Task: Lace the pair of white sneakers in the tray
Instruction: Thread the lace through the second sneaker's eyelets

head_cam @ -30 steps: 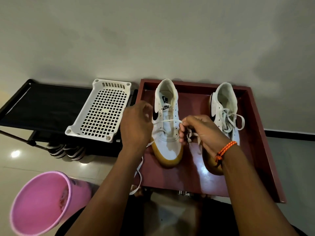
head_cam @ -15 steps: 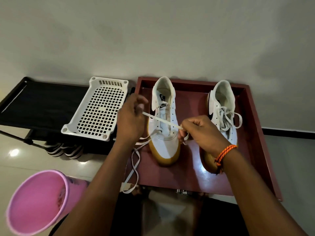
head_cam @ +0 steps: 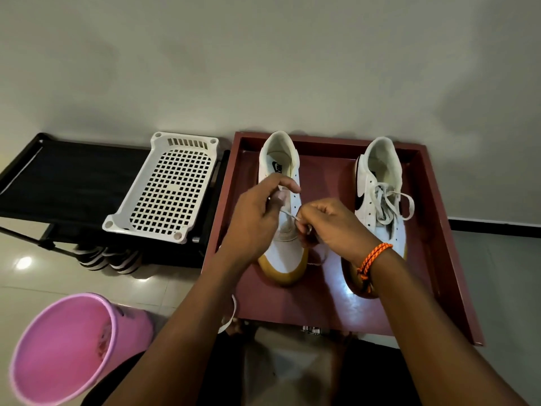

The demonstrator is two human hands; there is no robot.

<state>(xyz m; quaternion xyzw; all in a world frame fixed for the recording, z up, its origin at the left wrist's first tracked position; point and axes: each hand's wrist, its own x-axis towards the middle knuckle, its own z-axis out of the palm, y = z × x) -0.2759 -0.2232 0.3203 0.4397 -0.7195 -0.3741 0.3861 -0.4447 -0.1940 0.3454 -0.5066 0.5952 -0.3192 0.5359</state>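
**Listener:** Where are the shoes?

**Me:** I see a dark red tray (head_cam: pixel 433 224) on the floor against a pale wall. Two white sneakers with tan toes stand in it, toes towards me. The left sneaker (head_cam: pixel 285 253) is near the middle of the tray, and both my hands are over it. The right sneaker (head_cam: pixel 380 200) stands apart, nearer the tray's right wall. It is already laced, with a loose bow on top.

**Listener:** What are your hands doing?

**Me:** My left hand (head_cam: pixel 254 221) hovers over the left sneaker's eyelets with its fingers curled. The thumb and forefinger seem to pinch one end of a white lace (head_cam: pixel 288 214), though the fingers hide the exact contact. My right hand (head_cam: pixel 330 224) is closed tight, pinching the lace's other part at the fingertips. A short stretch of lace runs taut between the two hands, across the shoe's tongue. More lace trails off the tray's near left edge, beside my left forearm. An orange braided band (head_cam: pixel 371 259) sits on my right wrist.

**Listener:** What else is around?

**Me:** Left of the tray, a white plastic basket (head_cam: pixel 164 194) lies upside down on a black rack (head_cam: pixel 67 183). Striped sandals (head_cam: pixel 108 257) sit under the rack. A pink bucket (head_cam: pixel 64 347) stands on the tiled floor at the near left.
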